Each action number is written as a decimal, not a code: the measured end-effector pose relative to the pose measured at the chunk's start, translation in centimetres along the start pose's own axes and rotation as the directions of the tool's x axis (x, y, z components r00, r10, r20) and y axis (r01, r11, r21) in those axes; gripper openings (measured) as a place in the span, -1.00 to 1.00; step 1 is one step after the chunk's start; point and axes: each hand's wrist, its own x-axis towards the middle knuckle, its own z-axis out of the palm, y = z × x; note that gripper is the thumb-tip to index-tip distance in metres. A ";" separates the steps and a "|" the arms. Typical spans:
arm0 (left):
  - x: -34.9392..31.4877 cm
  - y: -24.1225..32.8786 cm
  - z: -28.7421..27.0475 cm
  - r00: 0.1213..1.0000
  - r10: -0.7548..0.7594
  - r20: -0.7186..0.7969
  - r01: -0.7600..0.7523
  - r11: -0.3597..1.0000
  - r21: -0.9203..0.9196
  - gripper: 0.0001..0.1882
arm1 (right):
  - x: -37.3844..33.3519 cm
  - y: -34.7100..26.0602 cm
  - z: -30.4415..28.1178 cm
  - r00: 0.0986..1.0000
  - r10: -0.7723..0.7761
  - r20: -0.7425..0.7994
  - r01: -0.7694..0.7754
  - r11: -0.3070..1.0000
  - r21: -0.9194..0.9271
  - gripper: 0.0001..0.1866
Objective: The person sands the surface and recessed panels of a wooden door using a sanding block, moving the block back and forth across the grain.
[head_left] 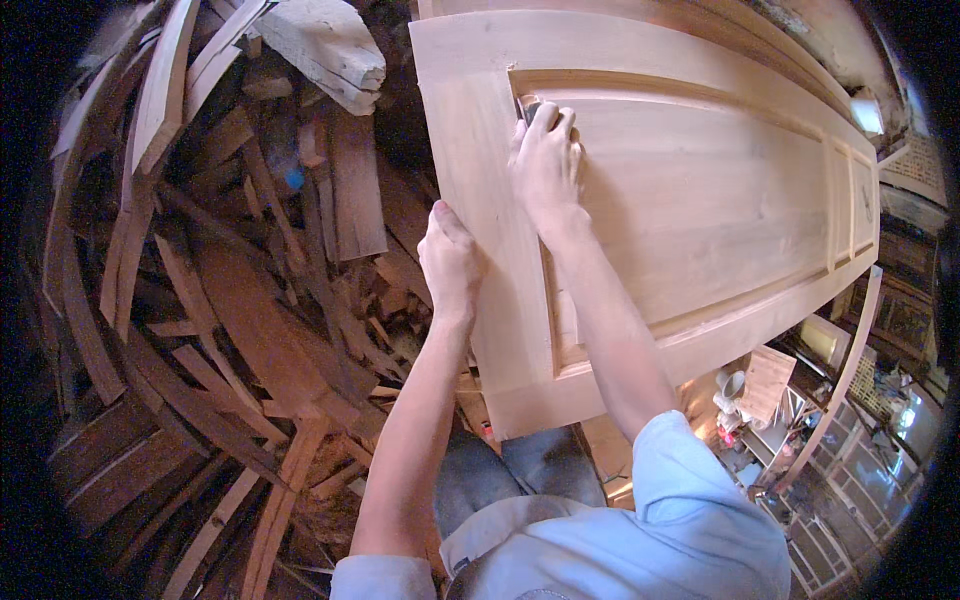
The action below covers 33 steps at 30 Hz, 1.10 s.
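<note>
Panelled door [700,190], left hand [450,262] clasping edge [435,130], right hand [547,160] pinching dark piece [531,112], timber heap [235,290]

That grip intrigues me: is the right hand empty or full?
Full: the right hand holds a small dark object, partly visible at a corner of the recessed wooden panel; its kind is unclear.

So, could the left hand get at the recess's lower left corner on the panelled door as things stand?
Probably yes: the left hand is on the panelled door at its left edge; nothing visible blocks the lower left corner, and the right forearm passes beside it.
</note>
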 end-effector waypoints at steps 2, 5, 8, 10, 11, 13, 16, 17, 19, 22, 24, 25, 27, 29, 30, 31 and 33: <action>-0.1 0.5 0.3 1.000 0.025 -0.002 -0.025 1.000 -0.007 -0.38 | 0.7 -0.2 -0.6 1.000 0.026 0.001 -0.026 0.999 0.031 -0.67; 0.1 0.9 0.2 1.000 0.027 -0.003 -0.027 1.000 0.001 -0.37 | 1.1 -0.3 -0.2 0.998 0.057 -0.024 -0.055 0.996 0.073 -0.66; 0.3 0.5 0.2 1.000 0.007 -0.007 -0.007 1.000 0.021 -0.36 | -0.1 0.3 0.0 0.989 0.006 -0.149 0.019 0.986 0.164 -0.60; 0.3 0.6 0.4 1.000 -0.001 -0.011 0.001 1.000 0.025 -0.35 | -0.2 1.1 0.3 0.986 -0.007 -0.169 0.045 0.974 0.223 -0.57; 0.2 0.7 0.5 1.000 0.005 -0.008 -0.005 1.000 0.009 -0.35 | -0.2 1.7 0.3 0.974 -0.031 -0.222 0.097 0.951 0.294 -0.58; 0.2 0.6 0.6 1.000 -0.001 -0.015 0.001 1.000 -0.008 -0.34 | -0.5 2.3 0.5 0.955 0.019 -0.295 0.131 0.868 0.480 -0.62; 0.5 0.0 0.8 1.000 0.016 0.000 -0.016 1.000 -0.011 -0.33 | -1.4 4.0 -0.8 0.960 0.045 -0.275 0.092 0.880 0.467 -0.62; 0.5 -0.2 0.5 1.000 0.023 0.001 -0.023 1.000 0.017 -0.33 | -2.0 4.2 -1.0 0.966 0.083 -0.245 0.026 0.911 0.411 -0.62; 0.6 -0.2 0.2 1.000 0.027 0.003 -0.027 0.999 0.039 -0.33 | -3.0 4.7 -2.2 0.975 0.133 -0.180 -0.066 0.938 0.339 -0.61; 0.6 -0.2 0.2 1.000 0.010 0.002 -0.010 0.999 0.041 -0.33 | -3.1 5.7 -2.0 0.970 0.100 -0.222 -0.054 0.977 0.204 -0.63; 0.7 -0.7 0.5 0.998 0.045 -0.042 -0.044 0.998 0.047 -0.33 | -2.9 5.5 -2.1 0.952 -0.030 -0.306 0.068 0.991 0.115 -0.64; 0.8 -0.5 0.6 0.998 0.046 -0.040 -0.044 0.998 0.047 -0.33 | -2.6 5.7 -2.1 0.951 -0.028 -0.307 0.066 0.991 0.114 -0.64; 0.8 -0.1 0.8 1.000 0.029 0.009 -0.029 0.999 0.032 -0.32 | -1.9 6.3 -2.1 0.968 0.042 -0.246 -0.019 0.996 0.092 -0.65; 0.7 0.1 0.9 0.999 0.034 0.004 -0.034 0.999 0.034 -0.31 | -1.4 6.2 -1.8 0.971 0.088 -0.225 -0.059 0.989 0.134 -0.62; 0.6 0.2 1.1 0.999 0.038 -0.003 -0.038 0.999 0.031 -0.31 | -1.3 6.1 -1.8 0.971 0.128 -0.203 -0.094 0.981 0.171 -0.60; 0.7 -0.1 1.1 0.999 0.037 -0.002 -0.037 0.999 0.036 -0.31 | -1.5 6.0 -1.7 0.971 0.132 -0.201 -0.097 0.980 0.173 -0.60; 0.8 -0.6 1.0 0.999 0.038 -0.035 -0.037 0.999 0.038 -0.31 | -2.0 5.8 -1.6 0.973 0.078 -0.217 -0.030 0.976 0.218 -0.54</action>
